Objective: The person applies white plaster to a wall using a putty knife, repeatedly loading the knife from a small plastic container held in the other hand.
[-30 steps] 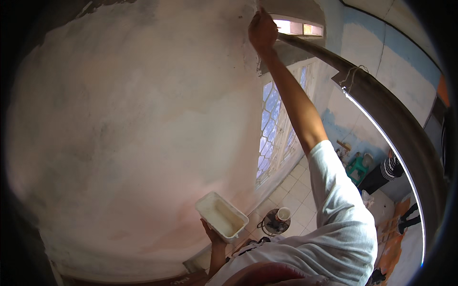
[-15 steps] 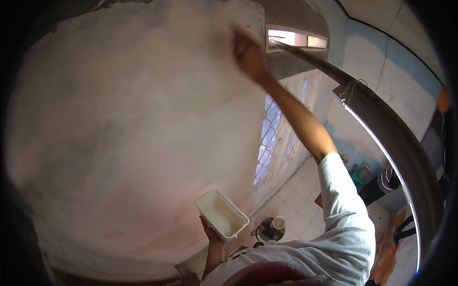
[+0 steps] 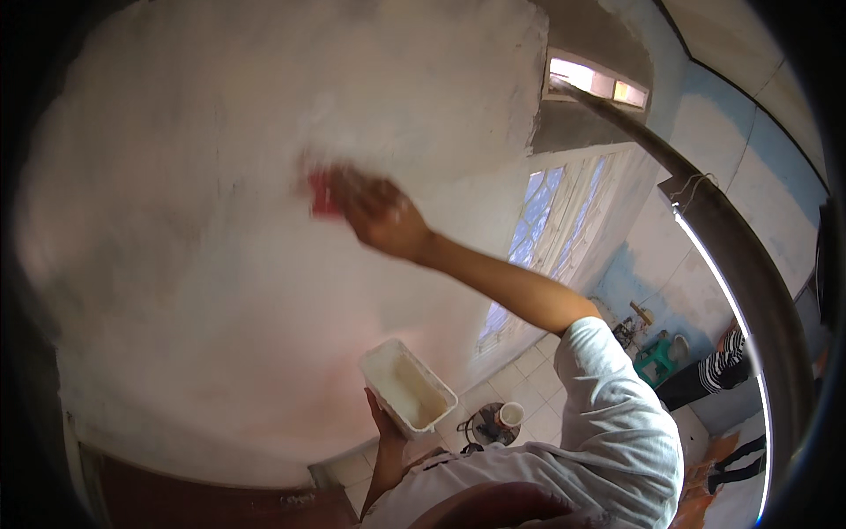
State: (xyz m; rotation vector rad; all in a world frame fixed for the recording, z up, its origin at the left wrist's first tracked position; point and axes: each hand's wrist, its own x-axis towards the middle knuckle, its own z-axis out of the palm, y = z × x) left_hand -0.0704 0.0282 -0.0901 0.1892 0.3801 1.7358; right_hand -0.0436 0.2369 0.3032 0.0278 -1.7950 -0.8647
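Note:
My right hand (image 3: 385, 216) is stretched out against the pale plastered wall (image 3: 194, 159) and grips a small red tool (image 3: 321, 194), blurred by motion, with its face on the wall. My left hand (image 3: 386, 423) holds up a white rectangular tub (image 3: 407, 388) from below, close to my chest; the tub has a pale, creamy coating inside.
A window with a metal grille (image 3: 538, 220) is to the right of the wall, and a small vent opening (image 3: 595, 84) above it. A round can (image 3: 509, 414) stands on the tiled floor below. Another person in striped clothing (image 3: 718, 375) is at the far right beside a green stool (image 3: 656, 357).
My right hand has swept from the upper right edge of the wall, near the vent, down and left to the wall's middle. The tub in my left hand stayed about where it was.

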